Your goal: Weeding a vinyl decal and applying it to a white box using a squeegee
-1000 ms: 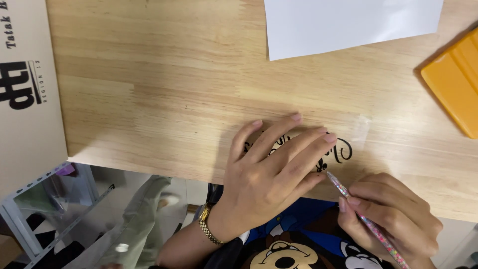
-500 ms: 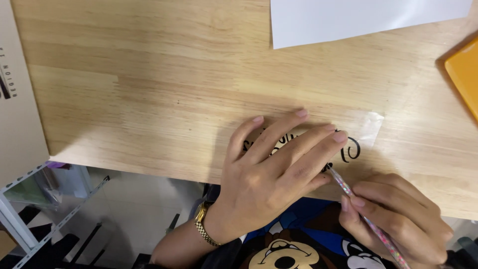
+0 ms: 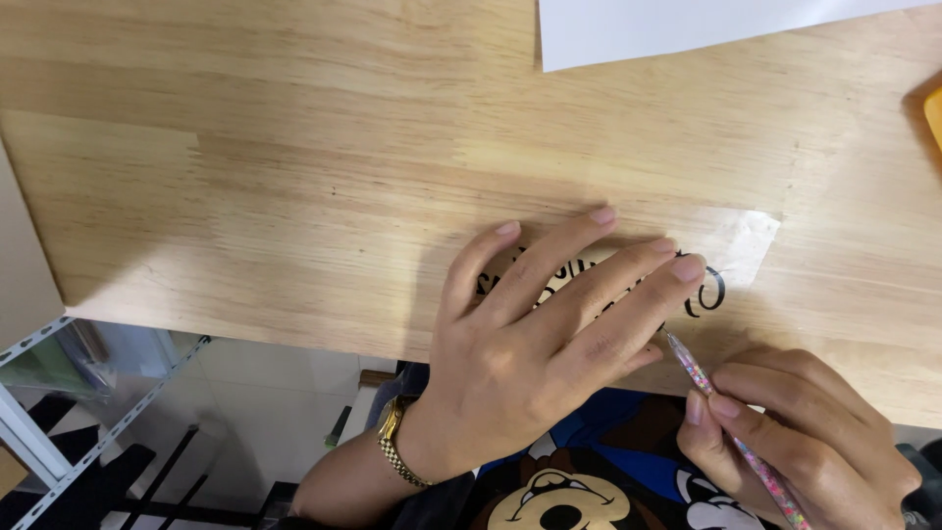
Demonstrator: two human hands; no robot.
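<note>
Hands on a clear decal with black lettering (image 3: 731, 257).
The left hand (image 3: 535, 339) presses it flat, fingers spread; the right hand (image 3: 800, 442) grips a thin tool (image 3: 721, 417), its tip seemingly touching the decal.

This looks like a small craft workroom. A big wooden table (image 3: 324, 167) fills the view. White paper (image 3: 687, 27) lies at one o'clock, and an orange tool (image 3: 933, 116) at three o'clock. A white metal shelf (image 3: 39, 412) stands at eight o'clock.
</note>
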